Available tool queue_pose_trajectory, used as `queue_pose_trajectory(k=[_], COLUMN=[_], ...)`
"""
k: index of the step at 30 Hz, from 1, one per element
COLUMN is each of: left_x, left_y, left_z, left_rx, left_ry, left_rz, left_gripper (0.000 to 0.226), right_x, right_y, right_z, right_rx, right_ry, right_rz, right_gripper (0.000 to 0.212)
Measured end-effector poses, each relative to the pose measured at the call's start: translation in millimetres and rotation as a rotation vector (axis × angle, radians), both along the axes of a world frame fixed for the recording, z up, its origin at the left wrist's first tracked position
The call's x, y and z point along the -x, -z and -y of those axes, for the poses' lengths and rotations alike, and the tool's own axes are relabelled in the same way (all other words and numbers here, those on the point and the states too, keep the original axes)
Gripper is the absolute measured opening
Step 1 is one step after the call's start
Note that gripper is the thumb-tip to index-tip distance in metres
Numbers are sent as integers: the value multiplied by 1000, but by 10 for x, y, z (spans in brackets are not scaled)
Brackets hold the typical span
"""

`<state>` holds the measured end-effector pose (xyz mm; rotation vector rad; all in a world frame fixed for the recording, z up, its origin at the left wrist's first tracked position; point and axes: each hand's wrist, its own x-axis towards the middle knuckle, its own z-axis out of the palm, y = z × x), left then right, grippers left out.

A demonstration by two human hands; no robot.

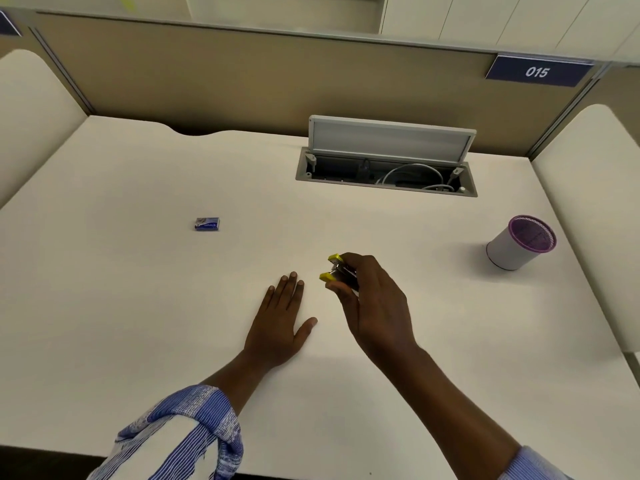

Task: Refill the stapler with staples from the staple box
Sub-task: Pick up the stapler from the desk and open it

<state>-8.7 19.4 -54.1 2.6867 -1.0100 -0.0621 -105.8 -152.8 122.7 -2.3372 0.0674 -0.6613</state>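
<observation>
A small yellow stapler (333,270) is held just above the white desk (138,306) in my right hand (370,306), whose fingers wrap its rear half. Its two yellow tips point left and stand slightly apart. My left hand (282,313) lies flat on the desk, palm down, just left of the stapler, holding nothing. The blue staple box (207,224) lies closed on the desk further back and to the left, well apart from both hands.
A white pen cup with a purple mesh rim (521,242) stands at the right. An open cable hatch (386,171) with its lid raised sits at the back. Padded dividers flank the desk on both sides.
</observation>
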Motion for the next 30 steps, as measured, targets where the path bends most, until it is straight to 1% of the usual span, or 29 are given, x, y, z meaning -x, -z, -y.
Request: queue_pose_trajectory(k=[5,9,12,14,16,18,20,21,23,25,27,30], left_x=[-3,-10,-18,-20,-28,-35,-42,-44,-29,-3,35,82], left_y=[8,18,-18,-71,-167,-362,-655,-822,-1169,-1484,-1730,-1918], left_z=[2,7,13,45,129,253,382,442,542,619,659,659], left_rx=[-48,-63,-62,-51,-1,126,350,475,684,810,842,815], left_ry=[-4,-12,-7,-21,-72,-143,-217,-260,-332,-327,-278,-221], left_rz=[-11,-13,-40,-97,-198,-333,-425,-445,-517,-600,-608,-535], left_gripper=[77,78,78,78,77,68,51,41,25,22,24,23], right_x=[-14,-11,-19,-35,-46,-45,-53,-60,-77,-96,-116,-154], right_y=[-11,19,21,-13,-47,-49,-36,-30,-18,-13,-25,-64], right_z=[9,-1,-17,-38,-50,-51,-41,-40,-51,-64,-74,-85], right_rx=[10,-128,-395,-630,-902,-1161,-1365,-1423,-1457,-1435,-1411,-1364], right_ry=[48,88,94,104,137,167,214,241,282,299,289,271], right_rz=[33,-27,-83,-161,-266,-344,-383,-399,-419,-432,-434,-436], right_gripper=[37,34,28,29,31,39,45,44,37,30,28,29])
